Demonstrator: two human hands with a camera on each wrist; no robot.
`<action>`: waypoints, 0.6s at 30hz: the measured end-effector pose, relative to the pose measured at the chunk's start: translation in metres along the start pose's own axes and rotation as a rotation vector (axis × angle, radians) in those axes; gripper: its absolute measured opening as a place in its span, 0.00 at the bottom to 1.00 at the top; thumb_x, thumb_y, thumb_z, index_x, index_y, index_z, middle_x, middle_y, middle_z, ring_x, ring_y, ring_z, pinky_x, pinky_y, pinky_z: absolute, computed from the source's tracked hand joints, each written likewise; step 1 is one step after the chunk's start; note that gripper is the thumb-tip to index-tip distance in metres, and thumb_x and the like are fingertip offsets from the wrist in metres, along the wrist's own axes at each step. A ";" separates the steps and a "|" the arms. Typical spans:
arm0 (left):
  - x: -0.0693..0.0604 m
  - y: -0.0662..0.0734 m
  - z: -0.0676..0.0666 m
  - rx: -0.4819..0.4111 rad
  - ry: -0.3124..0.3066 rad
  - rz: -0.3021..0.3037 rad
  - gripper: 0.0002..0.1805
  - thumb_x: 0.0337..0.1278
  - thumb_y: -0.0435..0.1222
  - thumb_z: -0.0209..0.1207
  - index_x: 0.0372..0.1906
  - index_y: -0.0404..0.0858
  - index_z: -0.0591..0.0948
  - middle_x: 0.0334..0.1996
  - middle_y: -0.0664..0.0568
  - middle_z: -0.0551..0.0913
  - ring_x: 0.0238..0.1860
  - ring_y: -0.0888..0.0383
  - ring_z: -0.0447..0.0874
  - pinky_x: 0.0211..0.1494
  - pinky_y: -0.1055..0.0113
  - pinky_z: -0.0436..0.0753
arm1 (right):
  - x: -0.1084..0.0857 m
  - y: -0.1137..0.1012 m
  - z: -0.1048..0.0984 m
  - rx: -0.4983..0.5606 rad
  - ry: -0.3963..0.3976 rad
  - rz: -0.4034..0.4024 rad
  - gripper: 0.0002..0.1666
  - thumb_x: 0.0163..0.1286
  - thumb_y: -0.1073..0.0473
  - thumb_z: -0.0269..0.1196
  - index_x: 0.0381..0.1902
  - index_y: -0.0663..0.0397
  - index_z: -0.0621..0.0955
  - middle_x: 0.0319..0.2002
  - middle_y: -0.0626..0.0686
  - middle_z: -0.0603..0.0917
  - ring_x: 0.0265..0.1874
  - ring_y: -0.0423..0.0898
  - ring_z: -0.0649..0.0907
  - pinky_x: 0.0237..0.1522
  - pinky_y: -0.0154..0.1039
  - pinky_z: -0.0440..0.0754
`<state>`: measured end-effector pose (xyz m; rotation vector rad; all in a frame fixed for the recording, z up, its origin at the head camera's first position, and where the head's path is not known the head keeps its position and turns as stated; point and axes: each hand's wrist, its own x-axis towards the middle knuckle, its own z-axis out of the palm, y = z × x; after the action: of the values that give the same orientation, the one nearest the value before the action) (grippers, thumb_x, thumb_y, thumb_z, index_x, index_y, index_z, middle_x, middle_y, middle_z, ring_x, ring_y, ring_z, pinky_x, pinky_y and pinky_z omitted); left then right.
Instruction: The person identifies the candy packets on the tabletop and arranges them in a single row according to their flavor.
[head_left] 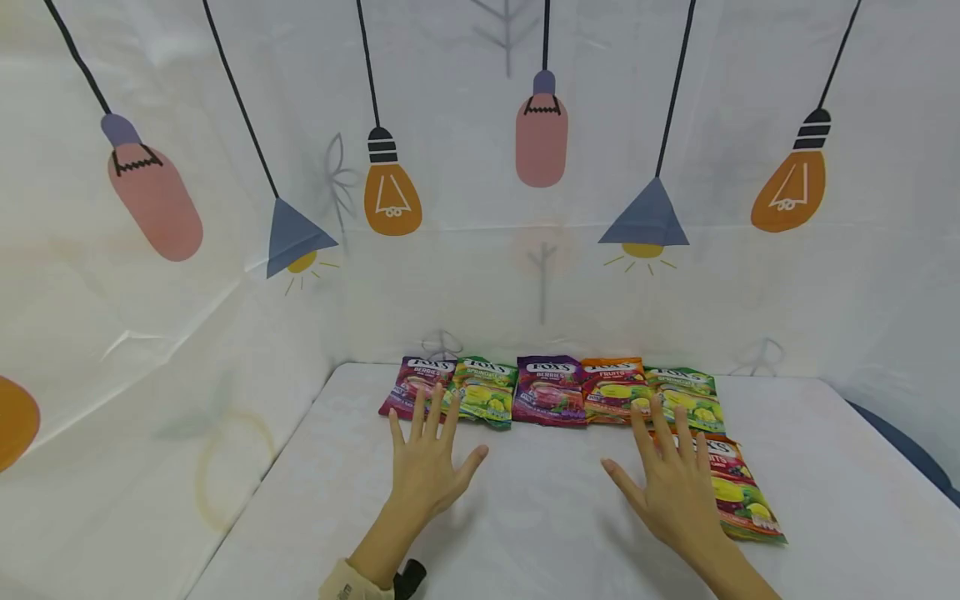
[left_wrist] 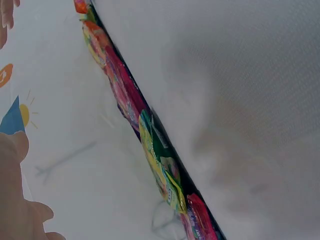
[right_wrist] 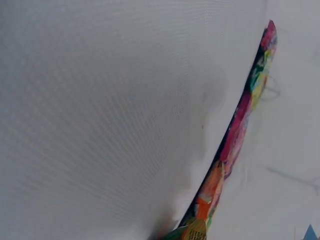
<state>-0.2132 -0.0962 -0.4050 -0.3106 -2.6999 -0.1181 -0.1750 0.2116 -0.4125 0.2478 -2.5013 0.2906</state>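
Observation:
Several Fox's candy bags stand in a row along the table's back edge: a purple berries bag (head_left: pixel 401 392), a green bag (head_left: pixel 491 392), another purple berries bag (head_left: pixel 551 393), an orange fruits bag (head_left: pixel 613 390) and a second green bag (head_left: pixel 688 392). One more orange fruits bag (head_left: pixel 744 496) lies nearer, at the right. My left hand (head_left: pixel 427 471) hovers palm down with fingers spread, in front of the left bags, holding nothing. My right hand (head_left: pixel 678 492), fingers likewise spread, hangs over the table and partly hides the nearer fruits bag; it grips nothing.
A white cloth covers the table (head_left: pixel 540 508). Behind it and to the left hangs a white curtain (head_left: pixel 465 283) printed with lamps and bulbs. At the far right, a dark blue edge (head_left: pixel 903 446) shows beside the table. A beige sleeve (head_left: pixel 352 582) covers my left forearm.

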 end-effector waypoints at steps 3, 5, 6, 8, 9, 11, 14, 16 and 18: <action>0.000 0.002 0.000 -0.022 -0.022 -0.006 0.45 0.58 0.67 0.41 0.73 0.45 0.55 0.74 0.45 0.47 0.74 0.46 0.34 0.67 0.36 0.37 | -0.001 0.001 -0.002 0.072 0.011 -0.018 0.49 0.65 0.36 0.55 0.75 0.44 0.46 0.75 0.53 0.42 0.72 0.60 0.45 0.66 0.65 0.43; 0.000 0.003 0.000 -0.044 -0.041 -0.011 0.44 0.58 0.67 0.41 0.73 0.45 0.56 0.74 0.44 0.48 0.74 0.45 0.34 0.68 0.36 0.37 | -0.001 0.003 -0.002 0.131 0.035 -0.038 0.48 0.65 0.40 0.58 0.75 0.47 0.50 0.74 0.57 0.47 0.70 0.63 0.51 0.65 0.65 0.48; 0.000 0.004 0.000 -0.053 -0.050 -0.013 0.45 0.58 0.67 0.40 0.73 0.44 0.56 0.74 0.44 0.48 0.74 0.45 0.35 0.68 0.37 0.38 | -0.001 0.004 -0.003 0.160 0.050 -0.047 0.47 0.65 0.42 0.59 0.74 0.49 0.52 0.73 0.58 0.50 0.69 0.64 0.54 0.65 0.65 0.51; 0.000 0.005 0.001 -0.067 -0.057 -0.014 0.44 0.58 0.66 0.41 0.72 0.43 0.57 0.73 0.43 0.51 0.74 0.44 0.39 0.68 0.37 0.40 | 0.000 0.006 -0.003 0.204 0.081 -0.065 0.46 0.64 0.46 0.62 0.73 0.54 0.56 0.71 0.62 0.56 0.67 0.66 0.59 0.64 0.63 0.54; 0.000 0.006 0.001 -0.070 -0.063 -0.016 0.44 0.58 0.66 0.41 0.72 0.43 0.57 0.72 0.42 0.52 0.74 0.44 0.40 0.68 0.37 0.41 | 0.000 0.007 -0.003 0.219 0.097 -0.072 0.45 0.63 0.47 0.63 0.72 0.56 0.58 0.70 0.64 0.59 0.65 0.66 0.61 0.63 0.63 0.56; 0.000 0.008 0.001 -0.080 -0.064 -0.017 0.44 0.59 0.66 0.42 0.72 0.42 0.58 0.72 0.42 0.55 0.73 0.43 0.42 0.68 0.38 0.42 | 0.001 0.009 -0.004 0.234 0.117 -0.078 0.44 0.62 0.50 0.64 0.70 0.59 0.61 0.67 0.65 0.63 0.63 0.66 0.64 0.61 0.63 0.60; 0.001 0.010 0.000 -0.093 -0.075 -0.017 0.42 0.59 0.64 0.43 0.71 0.42 0.60 0.71 0.41 0.56 0.73 0.43 0.42 0.68 0.38 0.42 | 0.001 0.011 -0.006 0.253 0.132 -0.072 0.43 0.60 0.53 0.66 0.69 0.61 0.62 0.65 0.65 0.65 0.60 0.66 0.67 0.56 0.63 0.65; 0.001 0.011 0.000 -0.106 -0.092 -0.017 0.42 0.60 0.64 0.43 0.71 0.41 0.60 0.70 0.40 0.57 0.73 0.43 0.43 0.68 0.38 0.42 | 0.001 0.012 -0.008 0.264 0.135 -0.061 0.43 0.59 0.55 0.67 0.69 0.60 0.62 0.64 0.65 0.66 0.59 0.66 0.68 0.53 0.64 0.66; 0.001 0.011 -0.001 -0.111 -0.109 -0.017 0.42 0.60 0.64 0.43 0.71 0.41 0.61 0.69 0.39 0.60 0.73 0.42 0.45 0.68 0.37 0.43 | 0.001 0.013 -0.009 0.278 0.138 -0.050 0.43 0.58 0.56 0.67 0.69 0.60 0.63 0.64 0.66 0.67 0.58 0.66 0.68 0.52 0.65 0.66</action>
<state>-0.2111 -0.0849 -0.4037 -0.3367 -2.8099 -0.2644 -0.1736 0.2265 -0.4066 0.3881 -2.3112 0.6148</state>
